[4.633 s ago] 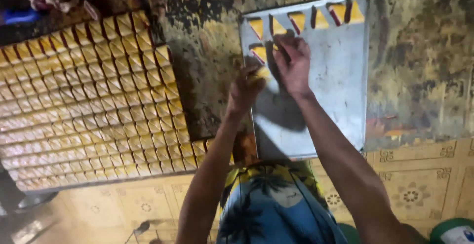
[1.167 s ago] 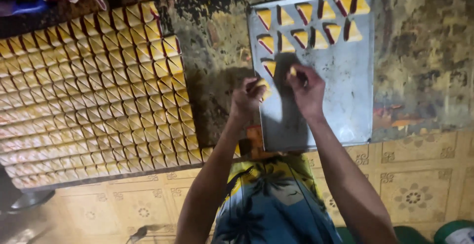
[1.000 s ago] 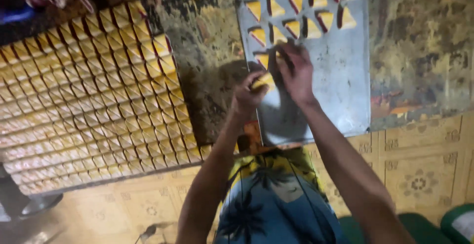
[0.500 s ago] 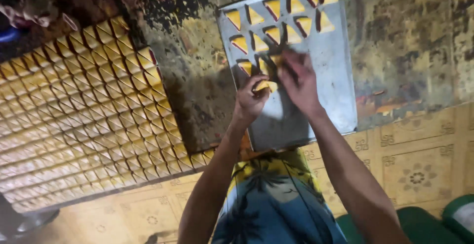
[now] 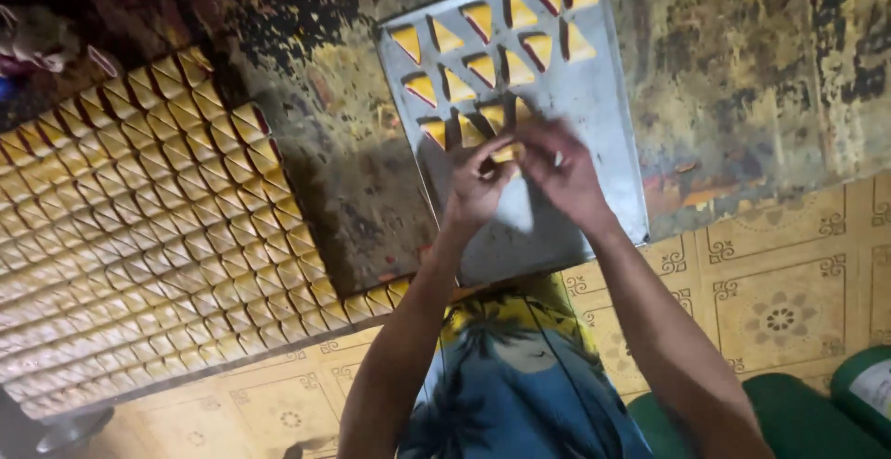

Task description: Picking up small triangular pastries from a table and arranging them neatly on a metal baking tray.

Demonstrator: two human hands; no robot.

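A grey metal tray (image 5: 594, 120) lies on a worn dark surface, with rows of yellow triangular pastry pieces (image 5: 483, 64) standing along its far part. Both hands meet over the middle of the tray. My left hand (image 5: 480, 185) and my right hand (image 5: 561, 173) pinch one yellow triangular piece (image 5: 506, 153) between their fingertips, just below the third row. The lower part of the tray is bare metal.
A large tray (image 5: 139, 236) packed with several rows of the same yellow triangles lies at the left. A patterned yellow floor (image 5: 780, 301) runs along the near side. A green object (image 5: 835, 413) sits at the bottom right. My blue and yellow shirt (image 5: 510, 375) fills the bottom middle.
More triangles stand on the grey tray than at first, now into a third row. Both hands have come together on one piece, and the view has shifted right.
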